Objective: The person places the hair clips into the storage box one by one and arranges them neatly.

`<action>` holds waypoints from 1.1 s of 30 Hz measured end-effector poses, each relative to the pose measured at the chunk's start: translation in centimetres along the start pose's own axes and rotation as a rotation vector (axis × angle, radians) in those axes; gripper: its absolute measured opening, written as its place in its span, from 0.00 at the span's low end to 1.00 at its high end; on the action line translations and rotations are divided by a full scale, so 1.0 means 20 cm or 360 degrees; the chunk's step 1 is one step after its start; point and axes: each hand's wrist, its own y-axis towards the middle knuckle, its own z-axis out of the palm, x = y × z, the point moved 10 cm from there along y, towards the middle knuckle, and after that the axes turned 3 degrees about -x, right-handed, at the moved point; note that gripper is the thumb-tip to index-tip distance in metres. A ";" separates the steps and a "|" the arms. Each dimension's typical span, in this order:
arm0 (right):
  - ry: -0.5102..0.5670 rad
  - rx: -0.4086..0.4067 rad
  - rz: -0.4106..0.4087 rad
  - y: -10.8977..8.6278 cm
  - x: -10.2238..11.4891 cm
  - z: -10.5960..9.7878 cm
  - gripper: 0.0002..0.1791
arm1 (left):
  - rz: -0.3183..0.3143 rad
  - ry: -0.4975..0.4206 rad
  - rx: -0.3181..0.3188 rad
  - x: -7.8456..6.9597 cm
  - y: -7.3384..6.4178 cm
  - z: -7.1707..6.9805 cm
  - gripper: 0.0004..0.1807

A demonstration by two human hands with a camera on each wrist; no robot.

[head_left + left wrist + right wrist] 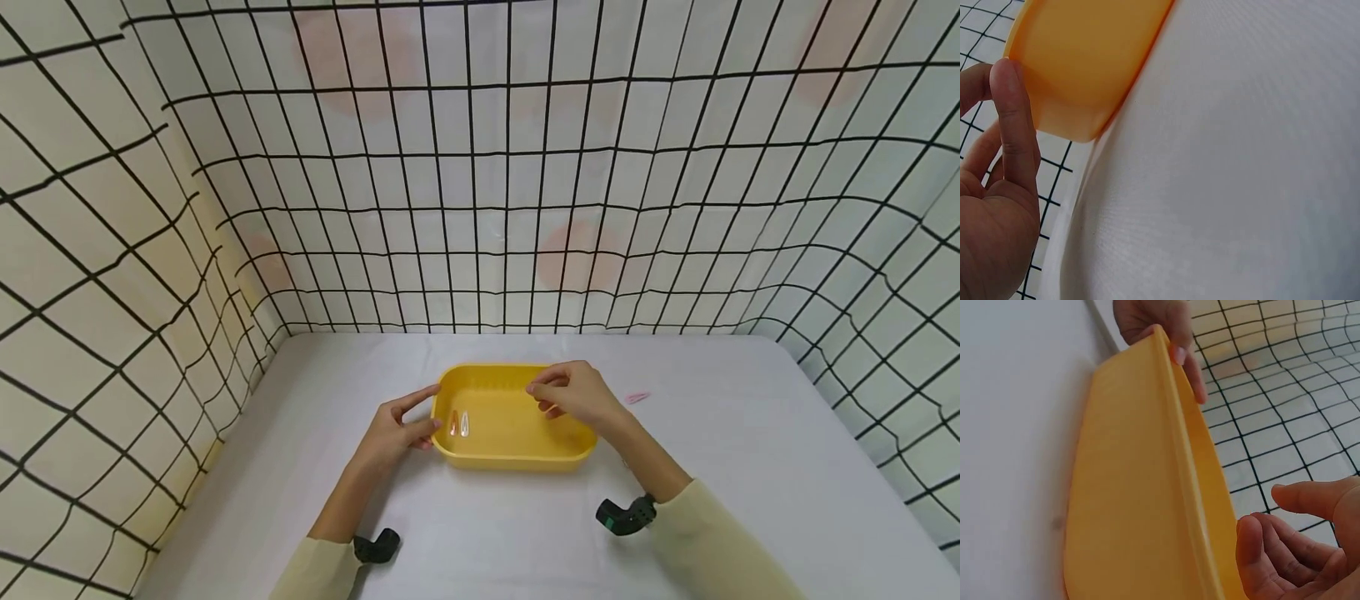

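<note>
A yellow tray [517, 462] sits on the white table. Two small hair clips lie inside near its left end, an orange clip [453, 422] and a white clip [465, 424]. My left hand [393, 429] holds the tray's left end, thumb and fingers at the rim. Over the tray's right part is my right hand [573, 392], its fingers bent. In the right wrist view a gap separates the right thumb from the fingertips [1249, 534], and nothing shows between them. A pink hair clip [637, 397] lies on the table, right of the tray.
White cloth covers the table [750, 467]. A black grid net [506, 208] rises behind it and along both sides, with pale fabric behind. A black wrist camera [378, 546] sits on the left wrist, another wrist camera [626, 515] on the right.
</note>
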 end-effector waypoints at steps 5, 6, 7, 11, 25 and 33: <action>-0.0009 -0.0050 -0.0007 -0.04 -0.02 -0.11 0.17 | 0.0006 -0.0004 0.0004 -0.01 0.00 0.00 0.33; -0.0011 -0.0058 -0.0015 -0.05 -0.03 -0.14 0.18 | 0.0013 -0.0013 0.0009 -0.01 0.00 0.01 0.33; -0.0017 -0.0065 -0.0019 -0.06 -0.03 -0.16 0.18 | 0.0022 -0.0022 0.0016 -0.02 -0.01 0.01 0.33; -0.0016 -0.0097 -0.0008 -0.10 -0.07 -0.25 0.21 | 0.0046 -0.0061 0.0041 -0.03 -0.01 0.01 0.35; -0.0193 -0.0257 0.0049 -0.14 -0.27 -0.53 0.20 | 0.0030 -0.0063 0.0038 -0.01 -0.01 0.01 0.35; -0.0246 -0.0289 0.0157 -0.14 -0.43 -0.62 0.23 | 0.0016 -0.0048 0.0048 -0.01 -0.01 0.01 0.34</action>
